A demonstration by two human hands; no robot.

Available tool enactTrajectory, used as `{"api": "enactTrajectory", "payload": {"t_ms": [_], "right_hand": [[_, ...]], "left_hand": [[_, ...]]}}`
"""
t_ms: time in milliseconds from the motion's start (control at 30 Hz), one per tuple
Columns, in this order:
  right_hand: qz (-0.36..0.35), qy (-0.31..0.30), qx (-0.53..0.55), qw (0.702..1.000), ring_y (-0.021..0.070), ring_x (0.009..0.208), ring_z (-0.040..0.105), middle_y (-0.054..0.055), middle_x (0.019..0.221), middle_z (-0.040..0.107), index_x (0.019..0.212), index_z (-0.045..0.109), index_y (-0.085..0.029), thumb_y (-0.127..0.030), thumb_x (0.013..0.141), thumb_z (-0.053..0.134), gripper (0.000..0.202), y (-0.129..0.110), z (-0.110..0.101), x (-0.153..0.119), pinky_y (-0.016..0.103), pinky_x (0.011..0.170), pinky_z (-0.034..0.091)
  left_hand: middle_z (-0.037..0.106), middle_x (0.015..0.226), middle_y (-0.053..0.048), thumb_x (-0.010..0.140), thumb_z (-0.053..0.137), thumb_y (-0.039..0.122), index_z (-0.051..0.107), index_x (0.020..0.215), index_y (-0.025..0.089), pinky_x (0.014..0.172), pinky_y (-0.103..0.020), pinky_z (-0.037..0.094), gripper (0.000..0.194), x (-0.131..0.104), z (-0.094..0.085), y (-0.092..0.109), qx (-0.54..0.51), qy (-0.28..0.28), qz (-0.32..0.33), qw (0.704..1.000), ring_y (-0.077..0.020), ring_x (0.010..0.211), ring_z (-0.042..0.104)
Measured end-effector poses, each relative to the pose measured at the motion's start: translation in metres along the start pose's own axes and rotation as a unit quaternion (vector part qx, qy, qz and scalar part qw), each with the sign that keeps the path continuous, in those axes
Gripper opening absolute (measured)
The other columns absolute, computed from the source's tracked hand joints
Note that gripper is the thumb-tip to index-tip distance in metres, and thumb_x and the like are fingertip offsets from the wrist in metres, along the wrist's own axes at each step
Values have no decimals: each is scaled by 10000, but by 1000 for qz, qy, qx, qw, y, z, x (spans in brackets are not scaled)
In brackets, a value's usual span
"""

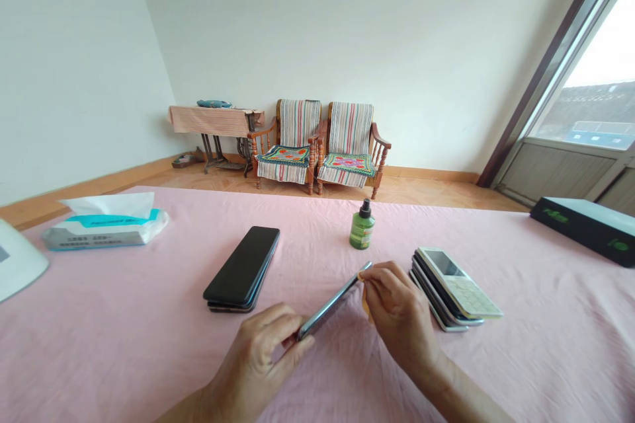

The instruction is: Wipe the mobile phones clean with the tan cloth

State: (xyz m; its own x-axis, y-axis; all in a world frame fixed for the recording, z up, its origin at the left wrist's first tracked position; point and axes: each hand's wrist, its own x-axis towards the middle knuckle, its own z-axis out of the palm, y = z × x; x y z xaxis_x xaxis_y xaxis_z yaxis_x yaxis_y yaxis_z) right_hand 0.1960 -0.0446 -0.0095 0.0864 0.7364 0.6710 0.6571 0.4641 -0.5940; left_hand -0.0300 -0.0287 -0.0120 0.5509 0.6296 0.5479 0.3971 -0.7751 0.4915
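A slim phone (pixel 333 303) is held edge-on above the pink cloth, tilted up toward the right. My left hand (pixel 265 351) pinches its lower left end between thumb and fingers. At the upper right end, my right hand (pixel 399 314) holds a small yellowish cloth (pixel 366 304) against the phone's edge, and most of that cloth is hidden behind the fingers. To the left lies a stack of phones with a black one (pixel 243 266) on top. Right of my right hand is another stack, topped by a white keypad phone (pixel 461 284). A green bottle (pixel 362 228) stands beyond the hands.
A tissue pack (pixel 106 230) lies at the left, beside a white object (pixel 17 264) at the frame edge. A black box (pixel 580 228) sits at the far right. Past the pink-covered table (pixel 163 357) are two wooden chairs (pixel 288 125) and a cloth-draped stand (pixel 211 121).
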Motion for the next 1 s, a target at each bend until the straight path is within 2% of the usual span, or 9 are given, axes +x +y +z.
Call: {"api": "enactTrajectory", "payload": {"t_ms": [200,367,567,833,1000], "right_hand": [[-16,-40,25,999,161,803,603,29,876,614,956,633,-217,-79,887,472,223,-7,5,-5,264,720,484],[16,5,-35,999,178,798,621,38,862,630,890,648,-203,-124,877,505,163,7,-8,7,282,715,490],[31,30,-68,997,195,793,626,52,854,630,870,654,-194,-177,868,521,134,14,-22,15,321,720,499],[16,12,-97,995,187,759,616,39,832,617,856,644,-213,-138,851,502,161,8,-19,11,309,688,489],[-16,9,-72,997,176,772,608,36,837,607,927,630,-214,-97,865,480,200,-1,-5,-1,283,694,492]], "left_hand": [[551,678,8,918,543,160,644,843,177,568,-223,413,127,0,0,0,-1,-5,-9,1000,-141,611,563],[548,680,9,913,536,147,617,788,175,574,-223,416,152,0,-4,-5,6,-8,-4,1000,-139,616,560],[600,750,0,929,535,162,645,900,190,641,-235,453,117,0,-8,-17,7,-4,-12,1000,-150,686,592],[608,756,2,924,543,167,652,911,197,639,-237,464,114,3,-8,-15,-7,4,-20,1000,-153,690,600],[609,757,0,930,535,162,650,910,196,636,-235,460,122,2,-8,-13,-11,2,-19,1000,-151,688,603]]}}
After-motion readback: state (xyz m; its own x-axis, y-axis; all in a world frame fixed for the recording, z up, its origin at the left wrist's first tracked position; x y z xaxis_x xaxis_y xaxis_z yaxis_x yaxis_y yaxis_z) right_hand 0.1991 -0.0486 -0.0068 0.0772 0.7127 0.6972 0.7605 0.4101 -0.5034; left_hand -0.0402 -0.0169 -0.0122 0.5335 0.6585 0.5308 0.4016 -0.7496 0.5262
